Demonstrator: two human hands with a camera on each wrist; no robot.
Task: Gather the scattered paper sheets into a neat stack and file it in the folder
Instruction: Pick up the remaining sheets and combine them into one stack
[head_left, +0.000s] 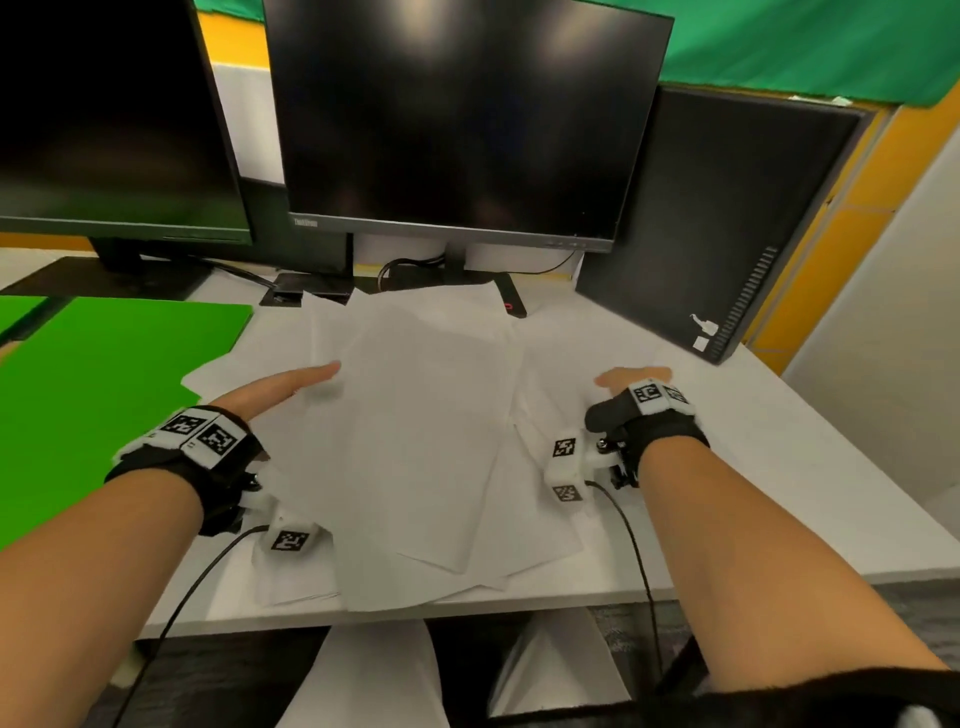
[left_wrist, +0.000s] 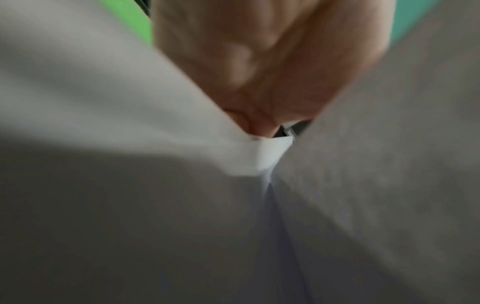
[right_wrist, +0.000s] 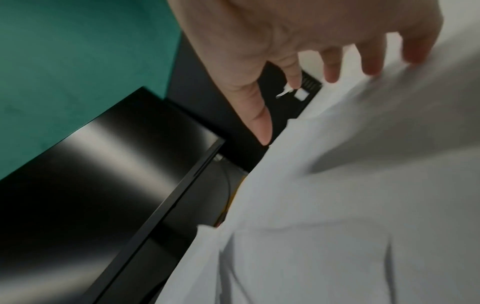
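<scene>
Several white paper sheets (head_left: 426, 441) lie fanned and overlapping in the middle of the white desk (head_left: 779, 493). An open green folder (head_left: 104, 374) lies flat to their left, with one sheet corner over its edge. My left hand (head_left: 280, 389) lies edge-on with straight fingers against the left side of the pile. In the blurred left wrist view, the sheets (left_wrist: 376, 164) crowd round my left hand (left_wrist: 259, 61). My right hand (head_left: 631, 376) is at the pile's right side. Its spread fingertips (right_wrist: 372, 67) touch a raised sheet (right_wrist: 337, 226); it grips nothing.
Two dark monitors (head_left: 467, 119) (head_left: 104, 114) stand behind the papers, with their stands and cables close to the far sheets. A black computer tower (head_left: 727, 218) stands at the back right. The desk's front edge (head_left: 519, 608) is just under the nearest sheets.
</scene>
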